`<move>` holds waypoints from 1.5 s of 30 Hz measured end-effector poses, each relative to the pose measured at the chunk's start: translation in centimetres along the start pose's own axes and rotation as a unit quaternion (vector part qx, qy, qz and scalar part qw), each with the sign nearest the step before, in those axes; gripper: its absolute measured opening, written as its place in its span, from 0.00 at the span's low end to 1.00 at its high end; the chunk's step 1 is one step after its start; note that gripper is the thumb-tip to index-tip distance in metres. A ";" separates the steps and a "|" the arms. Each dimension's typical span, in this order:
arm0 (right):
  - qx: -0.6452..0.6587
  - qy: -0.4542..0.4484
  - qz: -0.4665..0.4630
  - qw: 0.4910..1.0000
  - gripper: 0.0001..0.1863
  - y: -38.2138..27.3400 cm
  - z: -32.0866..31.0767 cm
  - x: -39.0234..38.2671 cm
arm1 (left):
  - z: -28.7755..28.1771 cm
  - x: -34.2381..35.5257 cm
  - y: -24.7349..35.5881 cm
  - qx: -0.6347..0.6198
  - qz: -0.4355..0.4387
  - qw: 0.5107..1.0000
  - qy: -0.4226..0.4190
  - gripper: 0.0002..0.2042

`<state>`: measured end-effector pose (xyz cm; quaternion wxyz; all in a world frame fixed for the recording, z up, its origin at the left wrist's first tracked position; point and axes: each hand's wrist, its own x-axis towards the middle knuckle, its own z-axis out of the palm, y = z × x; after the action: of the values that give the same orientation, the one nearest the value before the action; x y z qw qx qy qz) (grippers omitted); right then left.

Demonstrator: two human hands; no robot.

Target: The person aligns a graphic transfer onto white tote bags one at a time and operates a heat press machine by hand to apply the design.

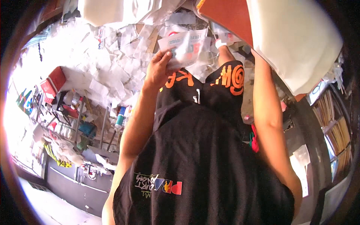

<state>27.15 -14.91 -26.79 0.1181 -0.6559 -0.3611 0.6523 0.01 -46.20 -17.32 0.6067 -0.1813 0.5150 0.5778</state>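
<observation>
Pinched in my left hand (158,65) is a pale printed plastic sheet or bag (187,48), held above my dark, orange-lettered shorts (228,80). My right arm (268,108) reaches up to a board with an orange face (228,20) and a white sheet (292,41) at the upper right; the hand is hidden behind them, so its fingers cannot be seen. Many loose pale plastic pieces (123,48) lie spread under and around the held sheet.
A red box (52,84) and metal racks with bottles, bags and assorted items (78,116) stand on the left. On the right, shelves (330,127) hold stacked flat items. A white stack (112,9) is at the top edge, beyond the scattered plastic.
</observation>
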 end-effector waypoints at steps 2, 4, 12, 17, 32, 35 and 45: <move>-0.052 0.029 -0.025 0.998 0.25 -0.4 0.8 1.5 | 0.5 -0.8 0.6 -0.015 -0.005 0.999 -0.030 0.14; -0.156 0.055 -0.074 0.983 0.26 -0.2 1.3 0.6 | 1.5 -1.9 1.4 -0.031 -0.007 0.997 -0.067 0.15; 0.202 -0.272 0.109 0.934 0.33 -3.0 7.2 -19.1 | 9.4 -10.2 4.5 -0.038 -0.115 0.948 -0.293 0.17; 0.370 -0.231 0.047 0.899 0.26 -8.7 4.3 -29.9 | 10.3 -11.9 7.6 0.122 0.008 0.947 -0.296 0.16; 0.056 0.031 -0.377 0.924 0.33 -18.3 -8.5 -44.5 | 20.0 -18.3 9.0 0.074 0.020 0.911 -0.405 0.19; 0.056 0.059 -0.396 0.915 0.34 -18.3 -9.1 -45.7 | 20.9 -19.1 9.5 0.095 0.014 0.897 -0.431 0.21; 0.043 0.155 -0.451 0.878 0.37 -18.9 -8.2 -44.8 | 23.2 -20.3 11.2 0.156 0.229 0.898 -0.340 0.35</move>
<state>33.83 -27.03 20.55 0.4825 -0.5086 -0.5664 0.4332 3.68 -34.74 13.20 0.6163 0.2467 0.3882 0.6393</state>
